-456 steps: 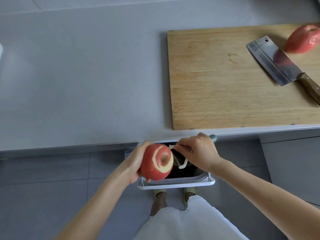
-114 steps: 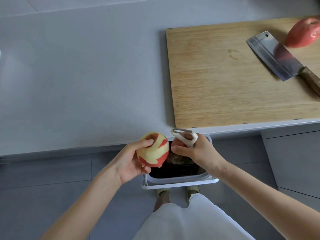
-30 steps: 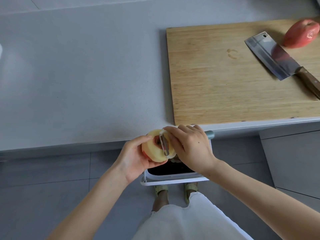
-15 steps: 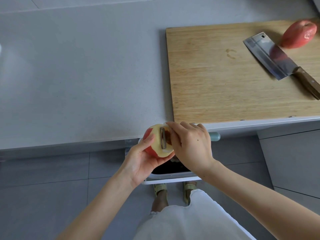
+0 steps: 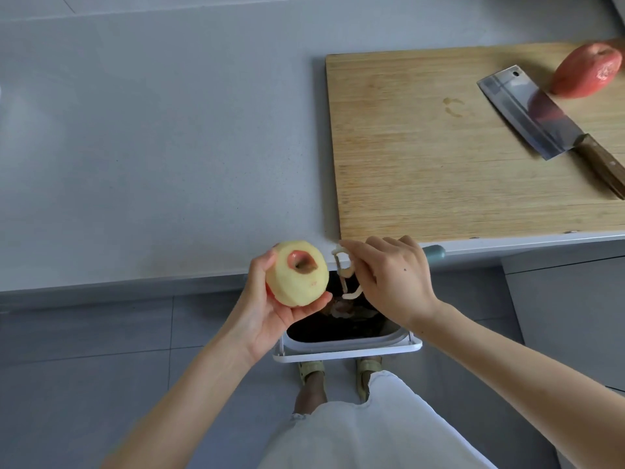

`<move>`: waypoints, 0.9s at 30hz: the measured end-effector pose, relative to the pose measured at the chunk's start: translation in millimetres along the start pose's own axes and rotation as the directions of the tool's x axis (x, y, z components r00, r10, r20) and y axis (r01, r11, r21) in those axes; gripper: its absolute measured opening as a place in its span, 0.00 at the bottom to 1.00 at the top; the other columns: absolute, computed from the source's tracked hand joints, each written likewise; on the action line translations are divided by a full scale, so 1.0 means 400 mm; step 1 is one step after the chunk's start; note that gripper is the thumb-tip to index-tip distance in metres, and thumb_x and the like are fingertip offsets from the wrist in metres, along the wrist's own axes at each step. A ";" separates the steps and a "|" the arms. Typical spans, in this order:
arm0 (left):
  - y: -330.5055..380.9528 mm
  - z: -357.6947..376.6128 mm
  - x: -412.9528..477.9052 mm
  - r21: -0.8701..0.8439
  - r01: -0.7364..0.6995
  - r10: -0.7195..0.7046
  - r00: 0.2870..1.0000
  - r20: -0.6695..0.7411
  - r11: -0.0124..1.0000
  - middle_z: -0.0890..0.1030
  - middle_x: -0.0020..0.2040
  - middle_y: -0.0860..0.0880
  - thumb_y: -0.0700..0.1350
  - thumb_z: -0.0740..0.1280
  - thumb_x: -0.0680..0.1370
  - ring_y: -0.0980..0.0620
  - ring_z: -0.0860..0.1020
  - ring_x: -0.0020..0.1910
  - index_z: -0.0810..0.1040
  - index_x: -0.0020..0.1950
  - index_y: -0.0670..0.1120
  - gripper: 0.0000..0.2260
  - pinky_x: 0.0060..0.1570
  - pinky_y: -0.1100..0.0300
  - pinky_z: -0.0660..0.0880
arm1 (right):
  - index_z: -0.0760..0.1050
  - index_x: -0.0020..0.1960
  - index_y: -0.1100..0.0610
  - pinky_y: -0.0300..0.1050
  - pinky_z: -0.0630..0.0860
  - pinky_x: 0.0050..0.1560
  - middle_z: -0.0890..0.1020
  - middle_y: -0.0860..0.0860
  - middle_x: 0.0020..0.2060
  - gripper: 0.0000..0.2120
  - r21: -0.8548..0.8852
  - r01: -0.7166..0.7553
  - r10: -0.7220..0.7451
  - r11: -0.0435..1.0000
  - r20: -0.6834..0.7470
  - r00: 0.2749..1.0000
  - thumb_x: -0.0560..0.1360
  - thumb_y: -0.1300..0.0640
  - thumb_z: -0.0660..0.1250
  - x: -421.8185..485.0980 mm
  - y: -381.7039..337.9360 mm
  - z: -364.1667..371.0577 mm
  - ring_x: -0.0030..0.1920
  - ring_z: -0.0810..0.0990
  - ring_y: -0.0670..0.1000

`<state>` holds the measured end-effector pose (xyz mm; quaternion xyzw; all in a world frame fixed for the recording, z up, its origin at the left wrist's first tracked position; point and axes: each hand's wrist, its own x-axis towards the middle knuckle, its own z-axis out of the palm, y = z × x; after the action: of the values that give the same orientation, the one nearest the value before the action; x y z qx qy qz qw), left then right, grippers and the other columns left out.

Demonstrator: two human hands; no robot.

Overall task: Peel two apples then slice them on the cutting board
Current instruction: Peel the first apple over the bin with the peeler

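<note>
Left hand (image 5: 267, 309): palm up, thumb and fingers curled round the first apple, cupping it from below and from the left.
First apple (image 5: 297, 274): round, nearly all bare, matt pale-yellow flesh; a ring of red skin is left around the stem hollow, which faces up. It is held in the air at the counter's front edge, just left of the bin.
Right hand (image 5: 395, 282): back of the hand up, fingers bent around the peeler, index finger stretched along its top.
Peeler (image 5: 345, 265): white plastic Y-shaped head with a thin blade, just beside the apple and apart from it. A rounded teal end (image 5: 436, 253) shows past the knuckles.
Bin (image 5: 348, 346): white rectangular rim under both hands, dark inside, with peel scraps lying in it.
Counter (image 5: 152, 147): smooth grey speckled stone.
Cutting board (image 5: 422, 164): rectangular pale wood with a fine straight grain, lying on the right of the counter.
Cleaver (image 5: 527, 110): broad shiny steel blade with a hole in one corner and a brown wooden handle, flat on the board.
Second apple (image 5: 588, 69): red, skin on, at the board's far right corner, just beyond the blade.
Floor (image 5: 84, 350): large grey tiles.
</note>
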<state>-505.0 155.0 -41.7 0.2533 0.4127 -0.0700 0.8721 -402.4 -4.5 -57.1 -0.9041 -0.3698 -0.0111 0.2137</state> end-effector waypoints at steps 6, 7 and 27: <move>0.035 -0.017 0.004 0.141 0.076 -0.077 0.997 0.000 0.987 0.76 0.60 0.33 0.56 0.67 0.67 0.38 0.81 0.44 0.72 0.66 0.44 0.30 0.42 0.45 0.80 | 0.82 0.51 0.52 0.41 0.60 0.34 0.79 0.45 0.29 0.13 0.024 -0.012 0.012 1.000 0.003 1.000 0.76 0.56 0.58 0.012 -0.002 -0.019 0.28 0.77 0.51; 0.034 -0.017 0.003 0.158 0.083 -0.084 0.996 -0.001 0.984 0.77 0.59 0.34 0.56 0.67 0.67 0.38 0.82 0.44 0.73 0.65 0.44 0.29 0.43 0.45 0.80 | 0.81 0.51 0.52 0.41 0.61 0.33 0.80 0.45 0.31 0.14 0.053 -0.005 0.004 0.999 0.005 1.000 0.76 0.56 0.58 0.013 -0.014 -0.020 0.29 0.78 0.51; 0.026 -0.028 0.013 0.187 0.190 -0.178 0.981 -0.080 0.964 0.76 0.58 0.32 0.58 0.67 0.65 0.39 0.80 0.44 0.70 0.67 0.43 0.33 0.39 0.49 0.81 | 0.81 0.44 0.57 0.45 0.61 0.35 0.74 0.52 0.26 0.23 -0.277 0.020 0.012 0.961 0.112 0.994 0.75 0.41 0.56 -0.033 -0.019 0.026 0.27 0.71 0.55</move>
<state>-506.0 170.0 -47.5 0.2995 0.4528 -0.1825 0.8198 -418.7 -4.3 -66.2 -0.9236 -0.3779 -0.0125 0.0636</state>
